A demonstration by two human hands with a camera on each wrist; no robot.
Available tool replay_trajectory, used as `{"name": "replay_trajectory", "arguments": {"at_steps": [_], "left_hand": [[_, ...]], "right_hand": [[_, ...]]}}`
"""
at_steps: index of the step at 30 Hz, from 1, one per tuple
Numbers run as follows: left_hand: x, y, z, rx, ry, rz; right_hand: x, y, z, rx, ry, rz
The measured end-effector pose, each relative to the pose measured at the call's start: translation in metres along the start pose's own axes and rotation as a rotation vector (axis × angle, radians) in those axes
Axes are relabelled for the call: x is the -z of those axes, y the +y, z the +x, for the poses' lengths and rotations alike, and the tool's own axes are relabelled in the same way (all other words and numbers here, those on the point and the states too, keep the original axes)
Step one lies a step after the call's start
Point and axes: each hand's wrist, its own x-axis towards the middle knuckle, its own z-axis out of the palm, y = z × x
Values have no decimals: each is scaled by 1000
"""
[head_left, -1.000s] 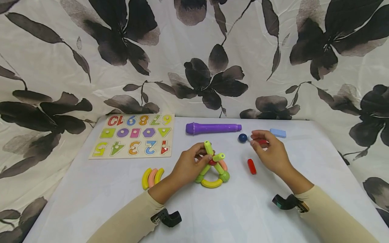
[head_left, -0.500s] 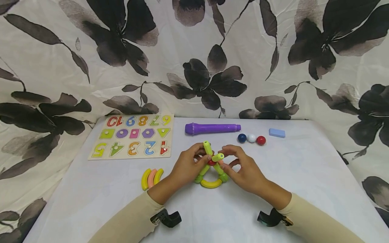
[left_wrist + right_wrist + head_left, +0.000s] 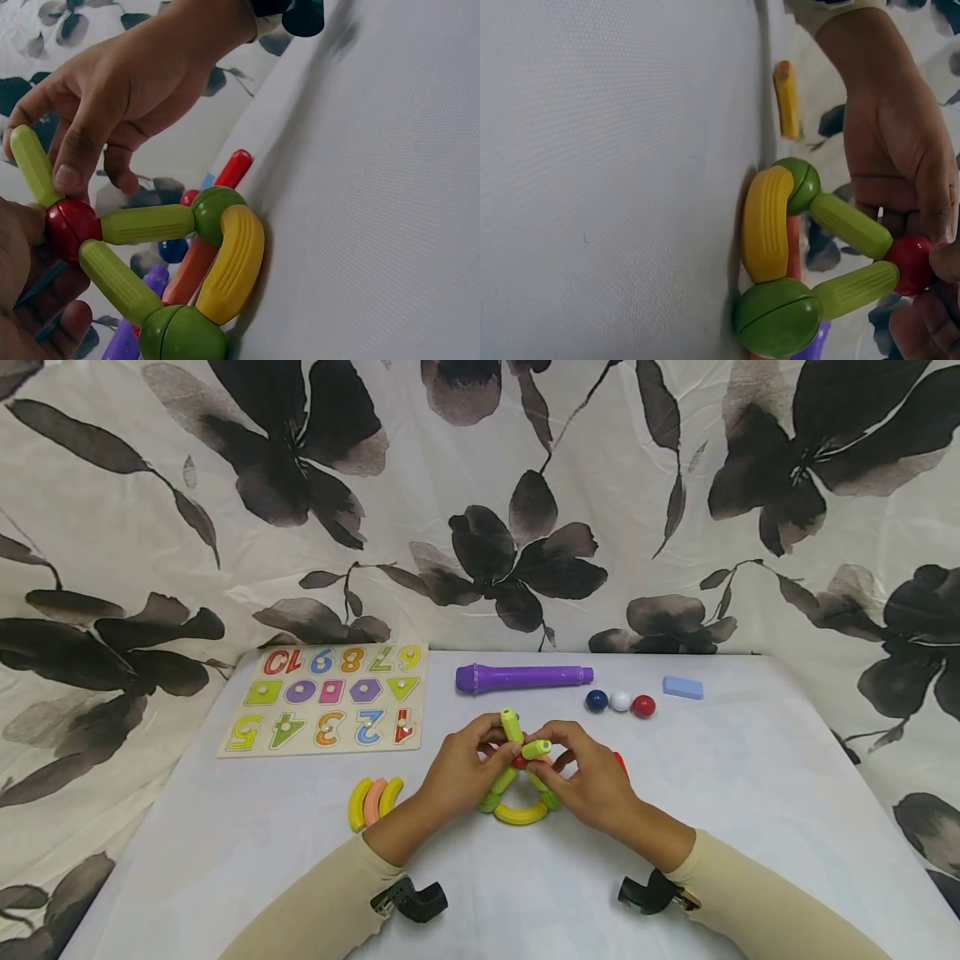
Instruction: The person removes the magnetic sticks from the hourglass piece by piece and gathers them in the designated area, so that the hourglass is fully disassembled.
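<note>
Gripping with left hand (image 3: pixel 465 764): thumb and fingers pinch the glossy red joint ball (image 3: pixel 911 265) at the top of a stick-and-ball figure (image 3: pixel 146 225).
Right hand (image 3: pixel 600 781): grasping a short yellow-green ribbed rod (image 3: pixel 536 749) that juts from the same joint.
Figure: near the table's middle, between both hands; two yellow-green legs slope down from the joint to green balls (image 3: pixel 778 316), which a curved yellow bar (image 3: pixel 767 223) links; its base appears to rest on the cloth.
Puzzle board: pale flat rectangular board (image 3: pixel 311 735) at the far left, holding coloured number pieces (image 3: pixel 330 727) in its far and near rows and geometric shape pieces (image 3: pixel 365 692) in the middle row.
Curved pieces: yellow (image 3: pixel 359 804), pink and yellow arcs side by side, just beside the left forearm.
Far side: purple tube with a wider end (image 3: pixel 525 677); then navy ball (image 3: pixel 596 701), white ball (image 3: pixel 620 702) and loose red ball (image 3: pixel 643 707) in a row; pale blue rectangular block (image 3: pixel 682 687) farther right.
Red rod (image 3: pixel 621 763): partly hidden behind the right hand.
Tabletop: smooth white covering (image 3: pixel 255 877).
Backdrop: white fabric printed with black-grey flowers (image 3: pixel 480 443), rising behind the table.
Sleeves: beige (image 3: pixel 315 893), a black device (image 3: pixel 420 899) at each wrist.
</note>
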Motion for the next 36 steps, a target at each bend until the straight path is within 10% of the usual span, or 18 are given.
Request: {"name": "replay_trajectory", "arguments": {"at_steps": [13, 36], "left_hand": [[0, -1, -1, -24, 3, -10], [1, -1, 0, 4, -26, -4]], "right_hand": [[0, 3, 3, 24, 16, -28], [51, 17, -7, -306, 59, 4]]}}
